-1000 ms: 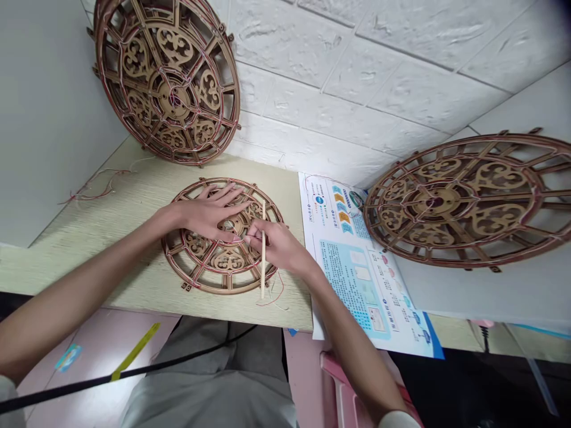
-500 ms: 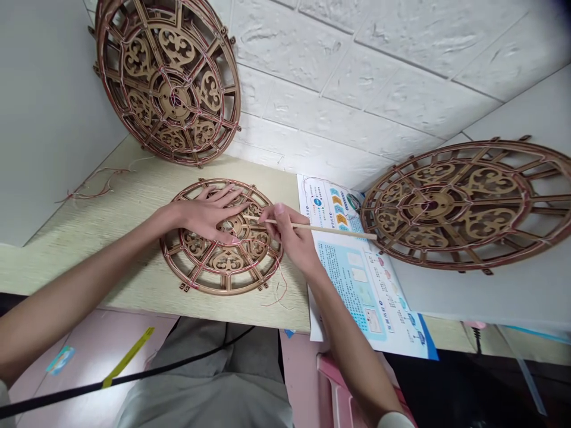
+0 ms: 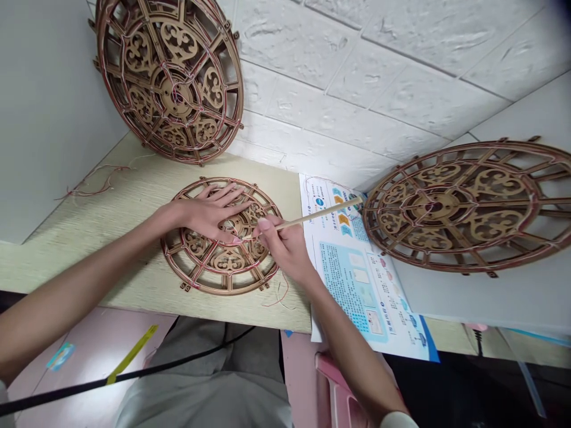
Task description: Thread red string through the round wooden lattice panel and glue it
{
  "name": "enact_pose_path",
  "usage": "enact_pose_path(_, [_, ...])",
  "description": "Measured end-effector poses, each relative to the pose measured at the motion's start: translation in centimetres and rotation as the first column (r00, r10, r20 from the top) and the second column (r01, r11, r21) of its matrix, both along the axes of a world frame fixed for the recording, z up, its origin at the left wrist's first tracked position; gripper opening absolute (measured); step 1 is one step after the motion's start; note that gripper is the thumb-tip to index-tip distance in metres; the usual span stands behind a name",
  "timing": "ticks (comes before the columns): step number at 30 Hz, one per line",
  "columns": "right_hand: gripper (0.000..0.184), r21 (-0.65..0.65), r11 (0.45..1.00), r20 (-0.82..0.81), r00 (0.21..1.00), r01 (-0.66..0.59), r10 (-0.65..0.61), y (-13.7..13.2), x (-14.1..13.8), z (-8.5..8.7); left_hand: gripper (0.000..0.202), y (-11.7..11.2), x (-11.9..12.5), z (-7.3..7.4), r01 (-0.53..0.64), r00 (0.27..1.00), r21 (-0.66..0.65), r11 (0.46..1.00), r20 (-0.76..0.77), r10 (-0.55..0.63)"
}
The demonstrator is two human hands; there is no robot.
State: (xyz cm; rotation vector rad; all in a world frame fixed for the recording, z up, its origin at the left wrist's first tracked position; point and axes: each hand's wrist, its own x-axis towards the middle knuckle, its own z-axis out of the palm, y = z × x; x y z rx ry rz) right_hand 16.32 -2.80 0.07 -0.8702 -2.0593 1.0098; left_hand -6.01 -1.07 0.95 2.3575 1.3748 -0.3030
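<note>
A round, brown-gold openwork frame (image 3: 227, 291) lies flat on the table, with thin red and white wires along its ribs. My left hand (image 3: 207, 217) rests on its upper left part, fingers spread, the thumb near the centre. Between the fingers and thumb of my right hand (image 3: 285, 241) is a thin wooden stick (image 3: 323, 213), like a chopstick. Its near tip meets the frame by my left thumb; its other end points up and right. Loose wire ends (image 3: 280, 297) trail off the frame's lower right edge onto the table.
Similar round frames (image 3: 176, 98) lean in a stack against the white brick-patterned wall (image 3: 303, 77). Another such frame (image 3: 430, 205) leans at the right, by a printed sheet (image 3: 352, 285). Loose wires (image 3: 100, 181) lie on the table (image 3: 80, 226) at left. A pink stool (image 3: 328, 368) stands below.
My right hand has moved slightly down, bringing the stick's tip towards my left thumb. The stick's far end has swung upward. My left hand stays in place on the frame.
</note>
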Motion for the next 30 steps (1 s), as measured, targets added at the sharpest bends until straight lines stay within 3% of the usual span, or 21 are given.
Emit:
enact_pose_path(7, [0.064,0.061,0.997,0.109,0.994,-0.038,0.031,0.1,-0.1,-0.4,0.111,-0.2,0.5,0.4,-0.021,0.998,-0.023,1.000,-0.063,0.019])
enact_pose_path(17, [0.063,0.061,0.998,0.091,0.996,0.015,-0.020,0.0,-0.2,-0.5,0.109,-0.3,0.8,0.6,-0.041,0.998,-0.020,0.999,-0.038,0.041])
enact_pose_path(22, [0.056,0.158,0.987,0.125,0.992,-0.008,-0.011,0.1,-0.2,-0.7,0.107,-0.4,0.9,0.8,-0.041,0.996,-0.024,0.999,-0.084,0.038])
enact_pose_path(30, [0.048,0.233,0.972,0.037,0.999,-0.040,0.032,0.2,-0.4,-1.1,0.105,-0.5,1.2,1.0,-0.070,0.995,-0.044,0.997,-0.069,0.066])
